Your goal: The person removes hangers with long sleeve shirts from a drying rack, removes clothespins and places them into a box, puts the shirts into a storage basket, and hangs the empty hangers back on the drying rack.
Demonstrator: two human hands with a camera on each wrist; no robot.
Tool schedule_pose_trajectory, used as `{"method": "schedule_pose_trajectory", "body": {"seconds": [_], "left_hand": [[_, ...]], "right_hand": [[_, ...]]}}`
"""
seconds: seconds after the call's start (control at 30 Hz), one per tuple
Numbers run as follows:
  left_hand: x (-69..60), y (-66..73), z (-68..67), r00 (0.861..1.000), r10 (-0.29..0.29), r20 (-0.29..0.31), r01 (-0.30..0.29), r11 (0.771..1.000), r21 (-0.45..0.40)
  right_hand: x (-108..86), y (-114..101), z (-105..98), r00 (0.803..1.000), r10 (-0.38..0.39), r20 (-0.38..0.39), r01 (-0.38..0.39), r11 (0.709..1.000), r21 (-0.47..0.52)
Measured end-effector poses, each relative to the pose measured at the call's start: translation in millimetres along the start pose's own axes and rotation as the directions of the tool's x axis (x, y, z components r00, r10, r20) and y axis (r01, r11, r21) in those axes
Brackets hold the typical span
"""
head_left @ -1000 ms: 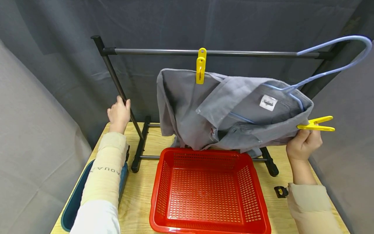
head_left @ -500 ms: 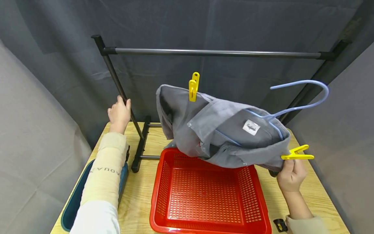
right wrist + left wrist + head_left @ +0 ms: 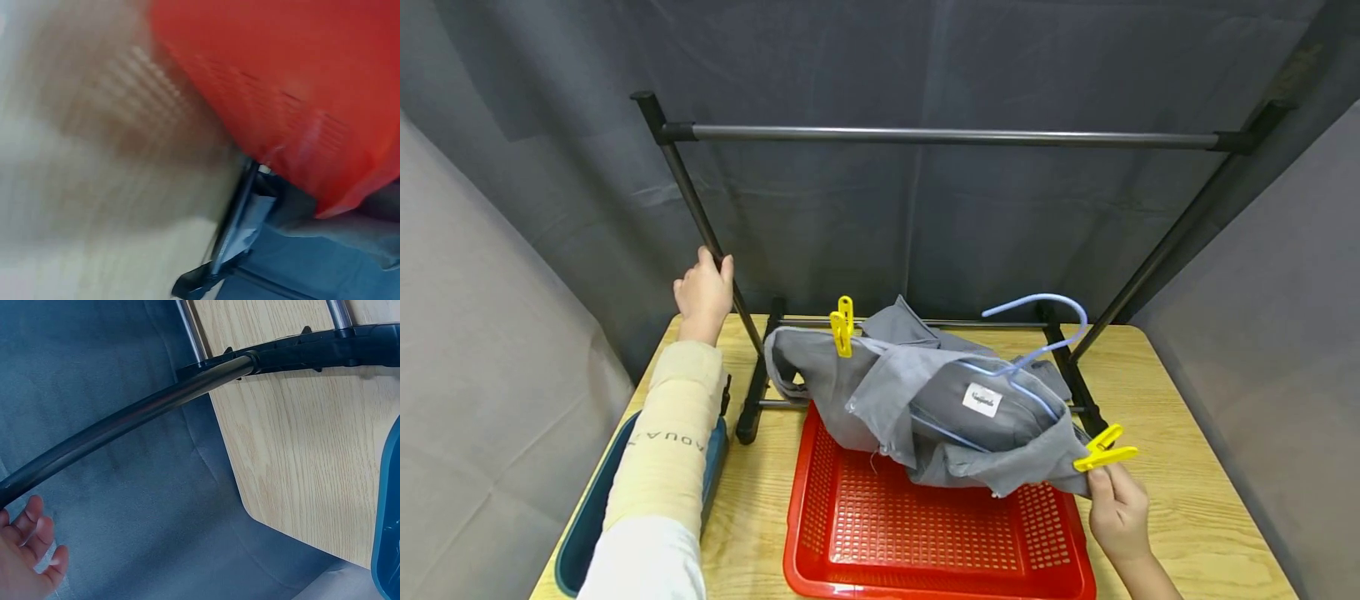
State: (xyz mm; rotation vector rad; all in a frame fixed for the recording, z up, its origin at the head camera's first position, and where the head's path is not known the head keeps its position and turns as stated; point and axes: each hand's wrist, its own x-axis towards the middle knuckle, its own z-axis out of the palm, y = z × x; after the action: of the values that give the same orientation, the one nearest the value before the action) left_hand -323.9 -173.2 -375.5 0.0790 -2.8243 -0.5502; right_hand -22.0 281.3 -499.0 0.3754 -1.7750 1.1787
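Note:
A grey collared shirt (image 3: 880, 400) hangs on a blue hanger (image 3: 1060, 337), tilted, over the back part of a red basket (image 3: 797, 533). Two yellow clothespins are clipped on it, one clothespin (image 3: 842, 329) at the left shoulder and another clothespin (image 3: 1101, 450) at the right end. Just below that second one, my right hand (image 3: 1120, 512) pinches the shirt's corner. My left hand (image 3: 703, 292) holds the black side post (image 3: 688, 187) of a clothes rack between thumb and fingers; its other fingers are loosely bent in the left wrist view. The right wrist view is blurred and shows no hand.
The rack's top bar (image 3: 955, 136) crosses above the shirt. Its black feet (image 3: 752, 408) stand on the wooden table (image 3: 1210, 500). A blue-green bin (image 3: 576, 542) sits at the left edge, partly under my sleeve. Grey cloth walls surround the table.
My right hand has brought the shirt and hanger down and to the left, from near the top bar to above the basket. My left hand has stayed on the post.

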Motion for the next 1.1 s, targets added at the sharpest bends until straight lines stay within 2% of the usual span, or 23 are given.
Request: {"method": "schedule_pose_trajectory", "body": {"seconds": [0.4, 0.77, 0.93, 1.1], "left_hand": [[0.0, 0.5, -0.7, 1.0, -0.009, 0.009, 0.009, 1.0, 0.005], [0.0, 1.6, 0.0, 1.0, -0.013, -0.001, 0.013, 1.0, 0.003], [-0.1, 1.3, 1.1, 1.0, -0.019, -0.007, 0.019, 1.0, 0.008], [0.4, 1.6, 1.1, 1.0, -0.023, 0.0, 0.023, 1.0, 0.001]], "right_hand": [[-10.6, 5, -6, 0.995, 0.032, 0.095, -0.032, 0.999, -0.011], [-20.9, 23, -8, 0.984, -0.051, 0.17, 0.062, 0.996, -0.06], [-22.6, 28, -7, 0.968, -0.108, 0.227, 0.131, 0.987, -0.089], [-25.9, 38, -7, 0.956, -0.152, 0.249, 0.182, 0.978, -0.102]]}}
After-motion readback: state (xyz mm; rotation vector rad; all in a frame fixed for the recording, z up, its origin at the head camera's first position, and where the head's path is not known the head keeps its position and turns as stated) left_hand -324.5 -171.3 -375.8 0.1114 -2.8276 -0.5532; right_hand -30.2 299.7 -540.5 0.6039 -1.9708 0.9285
